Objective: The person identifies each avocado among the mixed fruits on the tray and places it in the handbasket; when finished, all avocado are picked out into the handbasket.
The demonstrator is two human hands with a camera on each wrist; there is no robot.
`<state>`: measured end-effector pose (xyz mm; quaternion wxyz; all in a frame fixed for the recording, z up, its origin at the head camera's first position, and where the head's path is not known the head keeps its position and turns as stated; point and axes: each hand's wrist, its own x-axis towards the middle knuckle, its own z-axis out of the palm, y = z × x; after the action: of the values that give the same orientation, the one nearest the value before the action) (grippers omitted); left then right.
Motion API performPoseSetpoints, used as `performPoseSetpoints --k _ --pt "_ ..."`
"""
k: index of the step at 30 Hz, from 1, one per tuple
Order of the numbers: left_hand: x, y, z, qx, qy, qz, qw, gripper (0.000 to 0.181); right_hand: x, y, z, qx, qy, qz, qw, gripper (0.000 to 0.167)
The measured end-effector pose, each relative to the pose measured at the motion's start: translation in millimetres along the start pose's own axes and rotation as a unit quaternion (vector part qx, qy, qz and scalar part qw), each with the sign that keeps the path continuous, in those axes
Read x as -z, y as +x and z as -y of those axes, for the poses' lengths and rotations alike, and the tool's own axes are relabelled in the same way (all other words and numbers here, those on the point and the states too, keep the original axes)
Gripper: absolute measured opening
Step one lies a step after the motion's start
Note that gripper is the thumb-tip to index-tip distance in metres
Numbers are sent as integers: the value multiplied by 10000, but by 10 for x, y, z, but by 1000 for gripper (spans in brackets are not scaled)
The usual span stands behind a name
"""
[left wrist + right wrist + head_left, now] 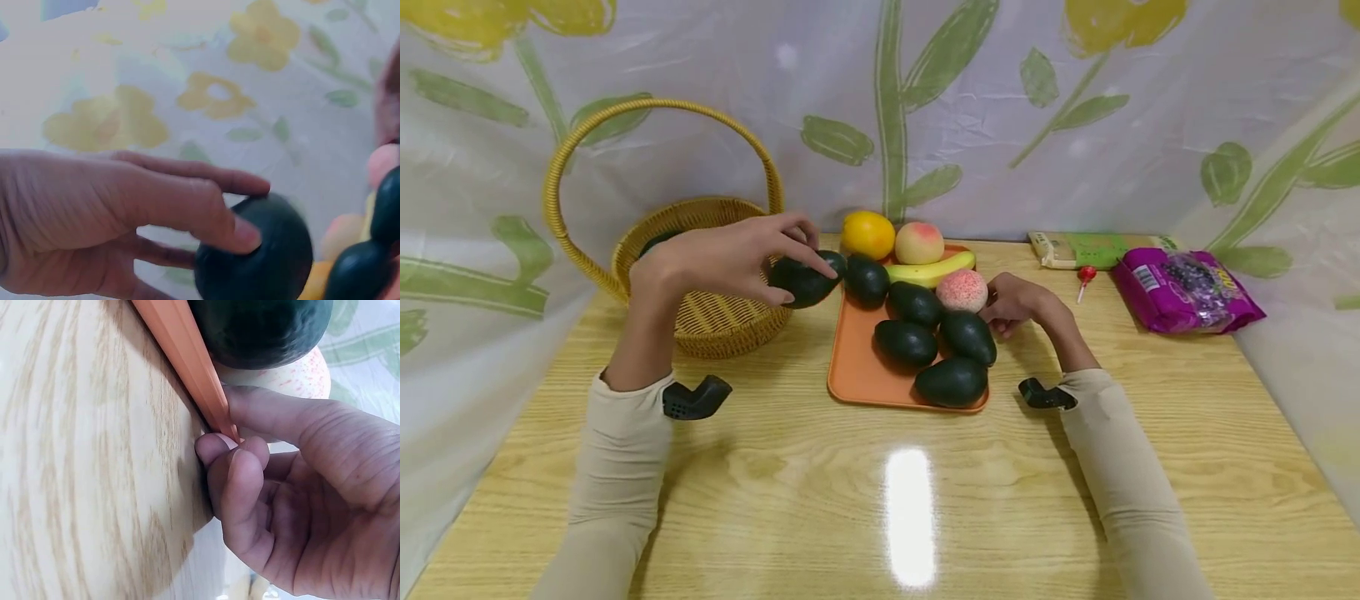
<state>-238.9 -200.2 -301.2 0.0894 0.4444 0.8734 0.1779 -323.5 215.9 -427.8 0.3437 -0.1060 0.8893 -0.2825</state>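
Observation:
My left hand [726, 254] holds a dark green avocado [808, 282] between thumb and fingers, in the space between the wicker basket [726, 340] and the orange tray [856, 362]. In the left wrist view the thumb lies across this avocado [269, 265]. My right hand [1018, 302] is at the tray's right side; in the right wrist view its thumb and curled fingers pinch the tray's rim [187, 359]. Several avocados [906, 343] lie on the tray with a speckled pink peach [962, 290], a banana [925, 272], another peach [919, 242] and a yellow-orange fruit [868, 235].
The basket's tall handle [662, 104] arches up at the left. A dark item [658, 240] inside is mostly hidden by my wrist. At the right lie a red lollipop [1086, 275], a purple snack bag [1187, 292] and a green-and-tan packet [1093, 250]. A flowered curtain hangs behind.

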Motion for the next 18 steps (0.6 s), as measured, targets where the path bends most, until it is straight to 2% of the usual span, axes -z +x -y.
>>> performPoseSetpoints --k 3,7,13,18 --pt "93 -115 96 315 243 -355 9986 46 5 0 -8 -47 12 -6 10000 22" --pt "187 -297 238 744 495 -777 9930 47 -7 13 -7 -56 23 21 10000 22" --pt "255 -547 544 1391 507 -1235 9812 49 -7 8 13 -40 -47 13 10000 25" --pt "213 -581 800 1506 634 -1462 9757 49 -13 -10 10 -83 -11 -73 9999 25"
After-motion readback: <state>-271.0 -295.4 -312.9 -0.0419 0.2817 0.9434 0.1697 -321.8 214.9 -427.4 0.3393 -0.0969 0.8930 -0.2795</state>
